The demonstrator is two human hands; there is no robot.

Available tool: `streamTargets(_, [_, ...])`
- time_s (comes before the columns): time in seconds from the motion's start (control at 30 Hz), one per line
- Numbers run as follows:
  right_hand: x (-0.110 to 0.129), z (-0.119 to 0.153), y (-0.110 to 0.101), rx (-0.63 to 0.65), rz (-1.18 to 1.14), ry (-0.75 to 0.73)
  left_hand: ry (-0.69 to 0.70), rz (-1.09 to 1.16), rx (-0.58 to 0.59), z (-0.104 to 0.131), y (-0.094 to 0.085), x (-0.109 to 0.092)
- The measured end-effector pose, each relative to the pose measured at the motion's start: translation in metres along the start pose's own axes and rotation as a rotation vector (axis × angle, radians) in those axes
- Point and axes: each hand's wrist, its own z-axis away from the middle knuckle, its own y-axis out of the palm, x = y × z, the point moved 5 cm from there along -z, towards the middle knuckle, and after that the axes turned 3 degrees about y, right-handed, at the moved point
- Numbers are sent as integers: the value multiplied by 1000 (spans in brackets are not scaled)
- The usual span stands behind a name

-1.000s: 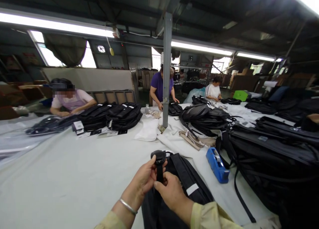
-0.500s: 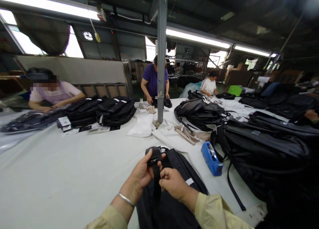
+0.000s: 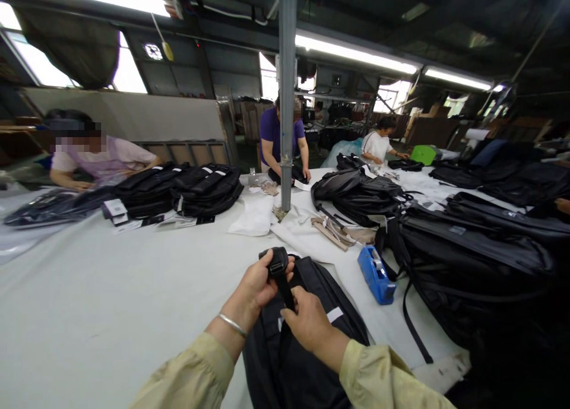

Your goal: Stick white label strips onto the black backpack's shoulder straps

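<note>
A black backpack (image 3: 307, 361) lies on the white table below my hands, with a white label on its front. My left hand (image 3: 260, 281) is closed around a black buckle (image 3: 278, 262), thumb on its near side. From the buckle a black strap (image 3: 285, 291) runs down to my right hand (image 3: 307, 320), which pinches its lower end between thumb and fingers. Both hands are above the upper part of the backpack.
A blue tape dispenser (image 3: 376, 275) stands right of the backpack. Stacked black bags (image 3: 472, 266) fill the right side; more bags (image 3: 205, 189) lie at the back left. A metal post (image 3: 286, 100) rises mid-table. Three people work across the table.
The buckle has tilted in my left hand, and the strap now shows stretched between both hands. My right hand has turned slightly. The view has shifted a little.
</note>
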Motion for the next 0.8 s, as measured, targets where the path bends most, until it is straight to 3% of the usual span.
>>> streamTargets(0.2, [18,-1,-16,146,293,-137,50,-9,2,2,-4,-5])
streamTargets(0.3, [27,-3,-28,101,372,-145,72,-11,2,4,-7,-10])
streamTargets(0.4, [24,-1,-24,150,56,-20,80,-7,-3,5,-9,-16])
streamTargets(0.53, [10,13,8,261,-428,196,66,-29,-38,4,-11,-22])
streamTargets(0.8, [13,39,47,115,-482,258,20,-104,-79,-9,-16,-20])
